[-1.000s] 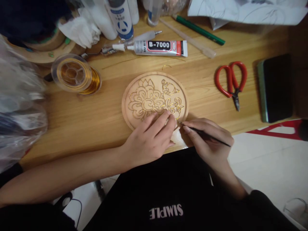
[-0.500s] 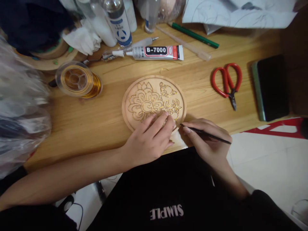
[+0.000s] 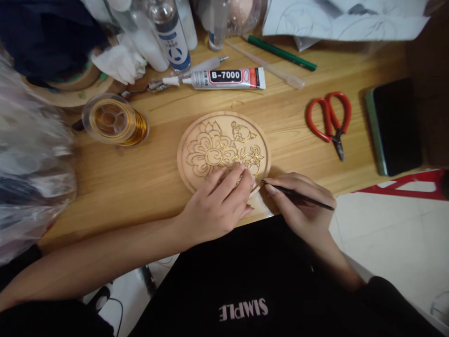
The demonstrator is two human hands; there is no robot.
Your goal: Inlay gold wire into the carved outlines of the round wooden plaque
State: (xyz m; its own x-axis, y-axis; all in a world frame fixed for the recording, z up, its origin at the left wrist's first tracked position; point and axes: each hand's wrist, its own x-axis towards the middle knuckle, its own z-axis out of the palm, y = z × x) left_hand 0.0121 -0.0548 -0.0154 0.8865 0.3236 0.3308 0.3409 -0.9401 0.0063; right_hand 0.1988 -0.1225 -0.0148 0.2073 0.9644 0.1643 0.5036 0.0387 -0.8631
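A round, pale wooden board with a raised rim (image 3: 228, 125) lies flat on the light-brown wood-grain table (image 3: 150, 178), near the edge closest to the person. Its face carries a gold wire flower outline (image 3: 211, 154) at left and smaller gold wire figures (image 3: 243, 133) at right. The left hand (image 3: 219, 203) rests over the board's lower part, fingers bent and close together; whether they pinch anything underneath cannot be told. The right hand (image 3: 307, 201) is clamped on a slender black pointed tool (image 3: 298, 193), thumb and fingers together, with the tool tip at the board's lower-right rim; exact contact is too small to confirm.

Beyond the board lies a silver, black and red glue tube marked B-7000 (image 3: 226, 78). A clear spool of gold wire (image 3: 135, 128) stands to the left. To the right lie red-handled cutters (image 3: 337, 138), then a dark-screened phone (image 3: 396, 126).
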